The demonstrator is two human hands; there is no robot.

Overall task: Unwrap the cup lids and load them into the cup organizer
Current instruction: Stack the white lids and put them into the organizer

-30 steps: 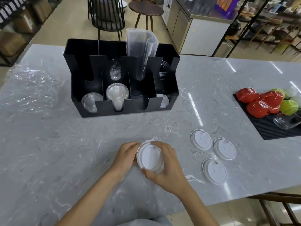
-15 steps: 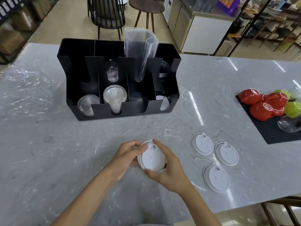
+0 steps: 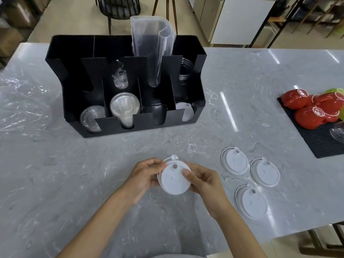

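A small stack of white cup lids (image 3: pixel 175 180) is held above the marble table, tilted toward me. My left hand (image 3: pixel 146 175) grips its left rim and my right hand (image 3: pixel 203 181) pinches its right edge with the thumb on top. Three more white lids lie flat on the table to the right: one (image 3: pixel 235 162), one (image 3: pixel 265 171) and one nearer me (image 3: pixel 251 201). The black cup organizer (image 3: pixel 128 125) stands further back, with clear lids (image 3: pixel 125 106) in its front slots and a white lid (image 3: pixel 185 111) in the right front slot.
A clear plastic sleeve (image 3: pixel 153 45) stands up out of the organizer's back. Crumpled clear wrap (image 3: pixel 16 101) lies at the table's left. A black ribbed mat (image 3: pixel 316 138) with red cups (image 3: pixel 309 116) sits at the right edge. Chairs and a cabinet stand beyond the table.
Both hands stay on the lid stack, which has tilted slightly; my right thumb now rests on top. The camera has moved closer and looks down more steeply.
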